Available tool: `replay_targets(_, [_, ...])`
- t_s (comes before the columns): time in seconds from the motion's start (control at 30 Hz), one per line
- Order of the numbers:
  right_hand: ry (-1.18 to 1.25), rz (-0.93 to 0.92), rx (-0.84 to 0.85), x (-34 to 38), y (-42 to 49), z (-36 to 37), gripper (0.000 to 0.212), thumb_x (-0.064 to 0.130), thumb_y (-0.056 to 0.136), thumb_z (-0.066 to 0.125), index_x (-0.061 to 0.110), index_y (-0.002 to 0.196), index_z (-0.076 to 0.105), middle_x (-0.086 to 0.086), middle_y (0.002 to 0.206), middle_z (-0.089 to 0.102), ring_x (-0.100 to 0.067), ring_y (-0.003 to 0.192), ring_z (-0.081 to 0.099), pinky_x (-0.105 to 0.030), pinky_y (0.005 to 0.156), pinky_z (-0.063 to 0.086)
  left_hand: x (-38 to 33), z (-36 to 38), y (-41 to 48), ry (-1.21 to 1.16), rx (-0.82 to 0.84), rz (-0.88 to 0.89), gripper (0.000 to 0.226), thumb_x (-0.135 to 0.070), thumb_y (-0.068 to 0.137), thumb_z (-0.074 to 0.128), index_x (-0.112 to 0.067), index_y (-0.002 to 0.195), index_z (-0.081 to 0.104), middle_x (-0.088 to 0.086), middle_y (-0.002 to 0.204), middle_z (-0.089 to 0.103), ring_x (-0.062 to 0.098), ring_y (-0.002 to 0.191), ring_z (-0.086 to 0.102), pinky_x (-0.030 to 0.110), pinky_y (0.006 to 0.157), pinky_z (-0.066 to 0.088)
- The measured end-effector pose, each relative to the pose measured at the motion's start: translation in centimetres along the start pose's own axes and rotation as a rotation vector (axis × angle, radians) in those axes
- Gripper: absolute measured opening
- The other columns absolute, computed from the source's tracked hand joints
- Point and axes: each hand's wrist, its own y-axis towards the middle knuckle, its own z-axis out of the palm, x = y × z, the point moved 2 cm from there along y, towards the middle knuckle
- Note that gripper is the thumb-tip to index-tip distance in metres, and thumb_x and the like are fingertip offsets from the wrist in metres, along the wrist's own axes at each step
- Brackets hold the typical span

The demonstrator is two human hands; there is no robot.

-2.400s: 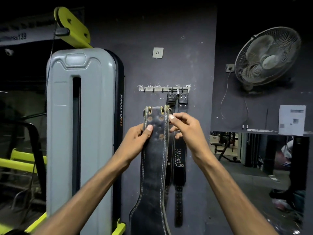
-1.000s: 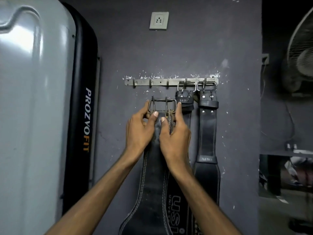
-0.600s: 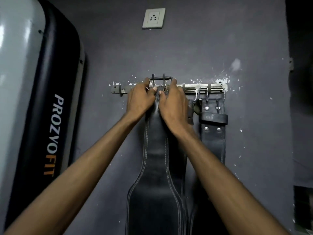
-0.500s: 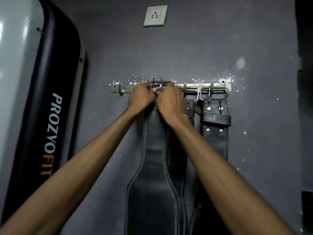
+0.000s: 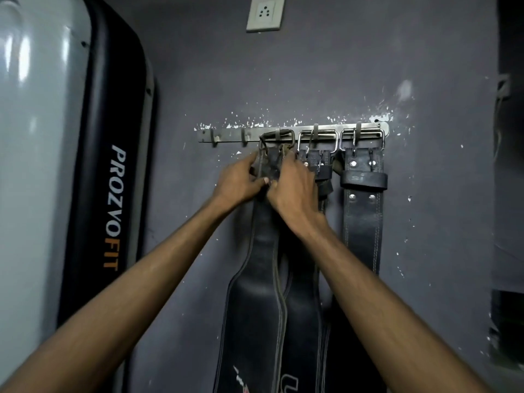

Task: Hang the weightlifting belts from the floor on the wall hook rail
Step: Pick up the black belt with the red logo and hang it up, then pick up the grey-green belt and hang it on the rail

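Black leather, worn and stitched along both edges: third weightlifting belt (image 5: 256, 279), hanging flat against grey painted wall (image 5: 326, 66), dark buckle (image 5: 279, 137) looped over third hook from left of steel hook rail (image 5: 229, 135). Left hand (image 5: 241, 182) curled around belt's left edge just below buckle, thumb across front. Right hand (image 5: 295, 188) closed over strap's right edge at same height, fingertips meeting the left's at strap's middle. Both grips snug on leather; whether any weight is carried by the hands or all by the hook, hard to tell from this angle.

Two hooks at rail's left end bare. To the right, middle belt (image 5: 303, 316) on chrome buckle (image 5: 317, 140), mostly tucked behind the held belt and right forearm, white lettering showing at bottom edge. Further right, right-hand belt (image 5: 361, 222), hung by its own chrome buckle, with riveted keeper loop and pale stitching, clear of the hands.

White wall socket (image 5: 264, 13) above rail. White chipped flecks in paint along rail's upper edge. At far left, grey and black machine shroud (image 5: 93, 165) lettered PROZVOFIT, standing beside wall, apart from belts.
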Motion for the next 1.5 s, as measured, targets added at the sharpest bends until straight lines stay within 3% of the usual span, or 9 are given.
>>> replay_targets(0.1, [0.061,0.014,-0.009,0.5,-2.3,0.1,0.067,0.009,0.087,0.07,-0.001,0.146,0.04,-0.018,0.135,0.059,-0.037,0.118,0.062,-0.037,0.092,0.051,1.2,-1.5,-3.1,0.021,0.063,-0.038,0.074,-0.034,0.085,0.073,-0.022,0.15,0.04,-0.001,0.118,0.072,0.025,0.101,0.07,0.038,0.098,0.051])
replay_targets(0.27, [0.09,0.089,0.007,2.6,-7.6,0.0,0.055,0.014,0.088,0.07,0.006,0.139,0.051,-0.013,0.127,0.065,-0.032,0.114,0.064,-0.034,0.09,0.051,2.7,-5.7,-10.2,-0.01,0.164,-0.027,0.064,-0.031,0.088,0.072,-0.026,0.146,0.045,-0.005,0.114,0.068,0.014,0.077,0.068,0.039,0.09,0.056])
replay_targets(0.37, [0.075,0.157,0.067,4.6,-12.5,-0.1,0.061,0.017,0.091,0.069,0.008,0.146,0.046,-0.013,0.137,0.061,-0.033,0.123,0.061,-0.044,0.099,0.053,4.2,-8.1,-15.0,-0.023,0.233,-0.034,0.058,-0.032,0.088,0.071,-0.027,0.141,0.049,-0.008,0.112,0.067,0.006,0.069,0.065,0.028,0.078,0.054])
replay_targets(0.63, [0.065,0.295,0.284,8.3,-27.7,1.5,0.056,0.02,0.091,0.07,0.013,0.143,0.051,-0.006,0.135,0.061,-0.025,0.118,0.063,-0.037,0.094,0.051,8.1,-11.4,-30.0,-0.134,0.452,-0.18,0.05,-0.028,0.088,0.071,-0.029,0.135,0.054,-0.011,0.107,0.067,0.007,0.064,0.065,0.007,0.061,0.041])
replay_targets(0.77, [0.066,0.355,0.399,7.5,-35.8,3.1,0.051,0.018,0.088,0.07,0.014,0.137,0.056,-0.006,0.126,0.064,-0.026,0.109,0.066,-0.032,0.086,0.05,11.2,-9.5,-38.4,-0.165,0.563,-0.317,0.049,-0.029,0.086,0.073,-0.03,0.133,0.057,-0.012,0.105,0.068,0.006,0.067,0.066,0.009,0.065,0.043])
replay_targets(1.03, [0.086,0.518,0.68,1.7,-55.7,8.3,0.025,0.012,0.087,0.063,0.014,0.112,0.065,-0.01,0.106,0.069,-0.033,0.094,0.067,-0.037,0.073,0.052,16.8,-1.9,-59.2,-0.235,0.812,-0.675,0.042,-0.026,0.078,0.071,-0.023,0.12,0.064,0.002,0.096,0.075,0.018,0.082,0.072,0.038,0.086,0.058])
replay_targets(1.17, [0.09,0.609,0.859,-1.4,-67.9,10.3,0.034,0.02,0.09,0.066,0.019,0.123,0.063,-0.005,0.12,0.069,-0.029,0.103,0.068,-0.04,0.082,0.057,17.1,1.2,-70.6,-0.233,0.912,-0.867,0.035,-0.003,0.086,0.068,-0.012,0.119,0.063,0.005,0.091,0.068,-0.011,0.058,0.058,0.011,0.069,0.046])
replay_targets(1.33, [0.108,0.73,1.029,-3.6,-83.4,12.5,0.033,0.017,0.087,0.069,0.018,0.12,0.066,-0.005,0.121,0.07,-0.03,0.112,0.066,-0.037,0.088,0.052,18.2,4.5,-85.6,-0.169,1.043,-1.012,0.034,-0.001,0.085,0.069,-0.009,0.118,0.067,-0.006,0.09,0.064,0.013,0.087,0.062,0.029,0.082,0.05])
replay_targets(1.5, [0.119,0.86,1.151,-5.0,-100.3,14.7,0.025,0.016,0.088,0.069,0.02,0.112,0.068,-0.002,0.114,0.072,-0.028,0.103,0.07,-0.035,0.082,0.053,19.5,8.8,-101.4,-0.194,1.172,-1.131,0.03,0.008,0.087,0.064,-0.01,0.111,0.062,0.0,0.092,0.066,-0.008,0.068,0.063,0.009,0.064,0.047])
